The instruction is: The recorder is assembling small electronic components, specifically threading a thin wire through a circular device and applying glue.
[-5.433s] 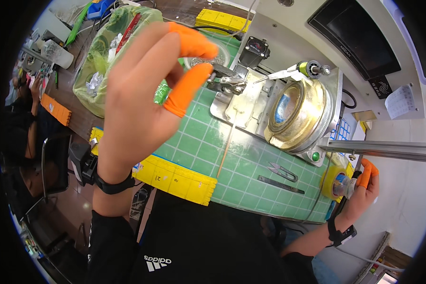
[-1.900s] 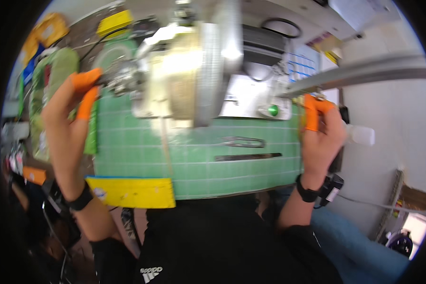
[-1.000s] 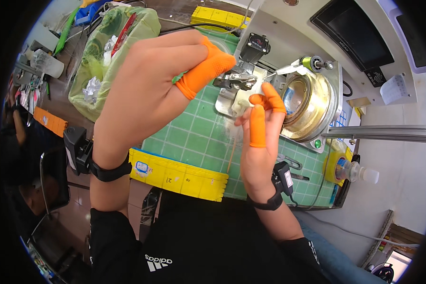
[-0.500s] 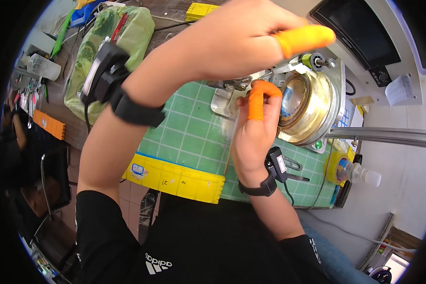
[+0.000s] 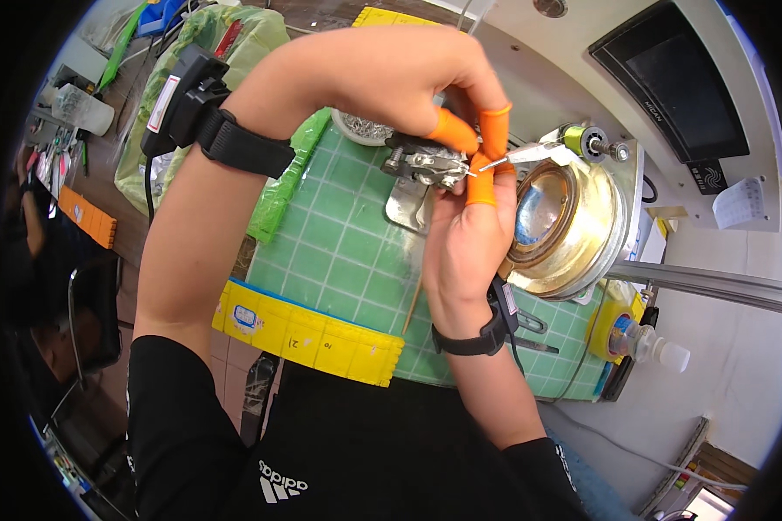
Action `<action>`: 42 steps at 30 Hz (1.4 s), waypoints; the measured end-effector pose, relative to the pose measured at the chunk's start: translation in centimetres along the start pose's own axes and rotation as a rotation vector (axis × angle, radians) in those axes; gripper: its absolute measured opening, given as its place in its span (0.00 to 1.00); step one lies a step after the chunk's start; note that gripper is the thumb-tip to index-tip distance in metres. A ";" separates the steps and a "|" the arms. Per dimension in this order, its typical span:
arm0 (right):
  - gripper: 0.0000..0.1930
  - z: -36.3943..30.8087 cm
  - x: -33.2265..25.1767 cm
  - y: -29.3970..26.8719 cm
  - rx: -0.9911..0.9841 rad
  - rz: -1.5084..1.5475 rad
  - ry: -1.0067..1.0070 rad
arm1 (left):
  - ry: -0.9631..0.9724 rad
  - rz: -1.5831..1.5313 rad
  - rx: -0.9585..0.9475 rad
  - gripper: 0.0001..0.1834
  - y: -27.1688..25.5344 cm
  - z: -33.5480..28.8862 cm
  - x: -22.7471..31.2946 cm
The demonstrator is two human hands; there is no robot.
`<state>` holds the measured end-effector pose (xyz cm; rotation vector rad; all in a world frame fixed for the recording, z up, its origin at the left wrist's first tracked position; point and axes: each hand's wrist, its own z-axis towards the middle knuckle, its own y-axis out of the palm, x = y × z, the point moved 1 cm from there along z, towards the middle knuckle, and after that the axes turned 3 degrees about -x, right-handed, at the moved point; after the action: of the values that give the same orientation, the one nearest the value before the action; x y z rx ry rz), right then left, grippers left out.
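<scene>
My left hand (image 5: 439, 82) arches over from the left, with orange finger cots on its thumb and forefinger. These fingertips are bent down in a pinch beside my right fingers, and whatever they grip is too small to tell. My right hand (image 5: 467, 239), also with orange on its fingers, is curled closed below. A thin wooden stick (image 5: 413, 304) runs down from its palm side. Close to the fingertips stand a small metal clamp mechanism (image 5: 430, 163) and a thin pointed metal rod (image 5: 493, 164). Right of my right hand sits a round brass-coloured bowl (image 5: 573, 234) of a machine.
A green gridded cutting mat (image 5: 330, 252) lies beneath, with a yellow ruler strip (image 5: 313, 334) along its near edge. Behind the left hand is a dish of small metal bits (image 5: 361, 128). A screen (image 5: 669, 82), a clear bottle (image 5: 656, 343) and a green plastic bag (image 5: 261, 35) surround the work.
My left hand has come down from above, its fingers turning from pointing right to bending down at my right fingertips. My right hand stays nearly in place. The whole view has shifted slightly.
</scene>
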<state>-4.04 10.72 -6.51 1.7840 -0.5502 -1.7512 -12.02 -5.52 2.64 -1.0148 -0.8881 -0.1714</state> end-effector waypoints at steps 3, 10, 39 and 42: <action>0.12 -0.3 -0.1 -0.1 0.008 -0.015 0.035 | -0.006 -0.104 -0.019 0.11 0.6 0.0 -0.8; 0.08 -2.2 -0.7 0.1 -0.036 -0.081 0.011 | 0.063 0.414 0.175 0.07 1.0 -3.7 5.4; 0.09 1.0 0.1 1.1 0.034 -0.168 0.045 | -0.127 0.046 -0.051 0.07 0.5 0.1 -0.2; 0.14 0.4 0.2 0.8 0.067 -0.090 0.055 | 0.006 0.342 0.266 0.08 1.3 -0.6 1.4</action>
<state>-4.38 9.90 -6.09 1.9244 -0.5193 -1.7564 -10.14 -4.91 2.67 -0.9001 -0.6977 0.2277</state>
